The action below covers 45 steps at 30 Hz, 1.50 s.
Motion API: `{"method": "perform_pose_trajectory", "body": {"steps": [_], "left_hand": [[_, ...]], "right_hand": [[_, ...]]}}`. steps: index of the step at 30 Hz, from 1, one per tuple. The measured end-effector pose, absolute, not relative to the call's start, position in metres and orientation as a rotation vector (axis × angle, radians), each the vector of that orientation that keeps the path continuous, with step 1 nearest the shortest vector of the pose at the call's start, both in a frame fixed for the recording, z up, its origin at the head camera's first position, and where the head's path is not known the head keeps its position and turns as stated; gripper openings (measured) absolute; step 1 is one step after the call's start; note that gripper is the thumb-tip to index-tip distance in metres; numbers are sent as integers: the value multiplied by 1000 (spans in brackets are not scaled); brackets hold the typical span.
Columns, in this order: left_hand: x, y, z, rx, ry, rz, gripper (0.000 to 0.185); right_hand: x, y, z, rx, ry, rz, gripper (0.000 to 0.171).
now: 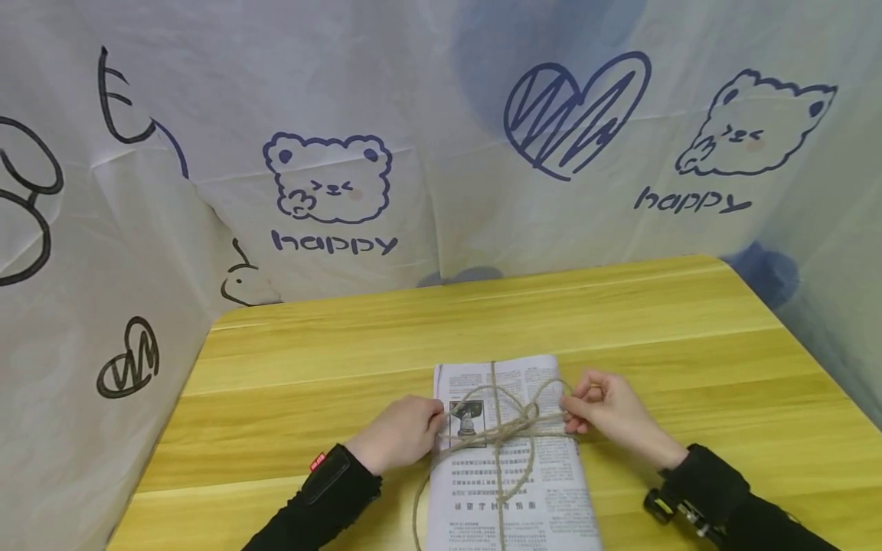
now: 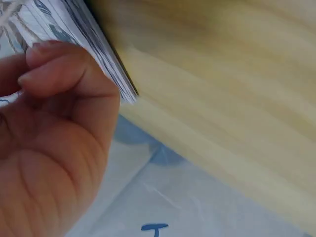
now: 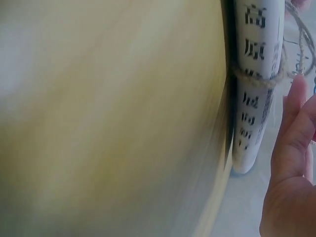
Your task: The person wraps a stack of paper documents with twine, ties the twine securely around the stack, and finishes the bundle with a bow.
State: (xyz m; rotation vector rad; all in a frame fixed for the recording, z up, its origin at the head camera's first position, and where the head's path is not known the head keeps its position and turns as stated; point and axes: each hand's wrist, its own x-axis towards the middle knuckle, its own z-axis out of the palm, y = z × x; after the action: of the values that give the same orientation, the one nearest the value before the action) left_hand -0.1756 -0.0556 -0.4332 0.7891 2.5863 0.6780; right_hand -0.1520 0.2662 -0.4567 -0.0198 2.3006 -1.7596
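A stack of folded newspapers [image 1: 551,509] lies on the table, bound crosswise with brown twine [image 1: 501,459]. The twine meets in a bow-like knot [image 1: 527,415] on top, with loops spreading to both sides. At the left edge my left hand [image 1: 400,435] pinches a strand of twine between thumb and curled fingers; in the left wrist view, fingers of the left hand [image 2: 64,113] curl beside the layered paper edge [image 2: 106,54]. Across the stack, my right hand [image 1: 616,409] pinches the right loop. The right wrist view shows twine [image 3: 256,79] around the folded newspaper side [image 3: 253,116].
The yellow wood-grain table [image 1: 310,360] extends around the stack. Behind and left of it hangs a pale cloth [image 1: 455,191] with blue drawings. A loose twine end [image 1: 416,509] hangs along the stack's left side. Black bands [image 1: 341,482] wrap both wrists.
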Motion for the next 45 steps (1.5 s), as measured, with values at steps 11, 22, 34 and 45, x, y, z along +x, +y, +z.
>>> {"method": "perform_pose_trajectory", "body": {"steps": [11,22,34,45], "left_hand": [[-176,-82,-441,864,2659,687,18],[-174,-111,-439,884,2666,707,13],[-173,-136,-437,842,2634,705,14],[-173,-132,-438,814,2727,672,14]], "right_hand": [[-154,276,-458,38,2247,-1707,14],[-154,284,-456,120,2211,-1684,20],[-152,291,-454,73,2191,-1656,16],[-146,290,-452,48,2273,-1596,29]]}}
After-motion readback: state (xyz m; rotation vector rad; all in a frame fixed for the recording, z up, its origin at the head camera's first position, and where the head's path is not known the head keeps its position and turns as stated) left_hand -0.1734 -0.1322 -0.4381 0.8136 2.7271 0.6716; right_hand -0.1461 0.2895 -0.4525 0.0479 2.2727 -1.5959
